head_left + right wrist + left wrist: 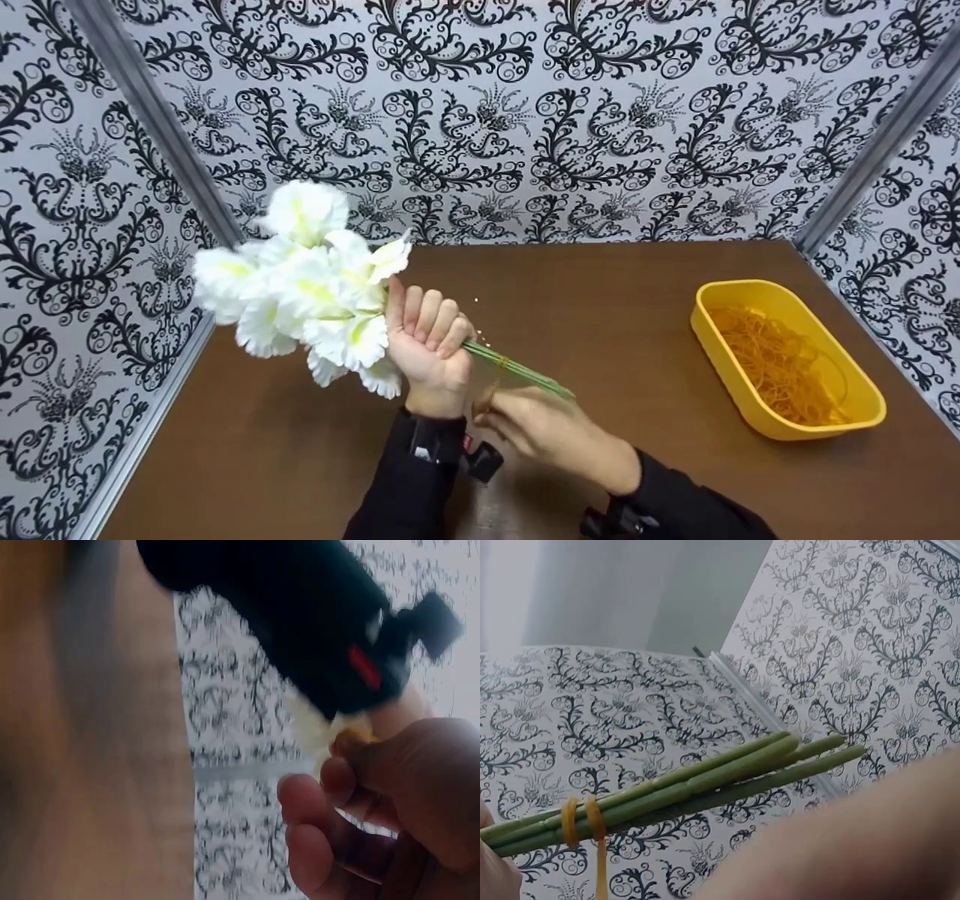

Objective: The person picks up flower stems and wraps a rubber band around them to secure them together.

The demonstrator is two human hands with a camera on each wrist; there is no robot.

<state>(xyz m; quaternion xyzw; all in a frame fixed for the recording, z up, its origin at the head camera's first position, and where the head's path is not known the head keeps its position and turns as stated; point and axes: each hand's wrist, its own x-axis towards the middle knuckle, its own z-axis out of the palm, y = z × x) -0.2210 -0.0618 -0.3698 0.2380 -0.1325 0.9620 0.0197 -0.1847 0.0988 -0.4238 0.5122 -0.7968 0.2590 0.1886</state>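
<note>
My left hand (pixel 431 349) grips a bunch of white artificial flowers (pixel 300 292) by the stems, just below the blooms. The blooms lean to the left, and the green stems (pixel 525 367) slant down to the right. A yellow rubber band (pixel 595 819) loops around the stems in the left wrist view, with one strand pulled downward. My right hand (pixel 555 435), below the stems, pinches that rubber band between thumb and fingers; a bit of yellow shows at the fingertips (pixel 307 855) in the right wrist view.
A yellow tub (pixel 716 367) holding a heap of rubber bands (pixel 780 367) stands on the right of the brown table (pixel 600 300). Patterned black-and-white panels (pixel 480 112) enclose the table at the back and sides.
</note>
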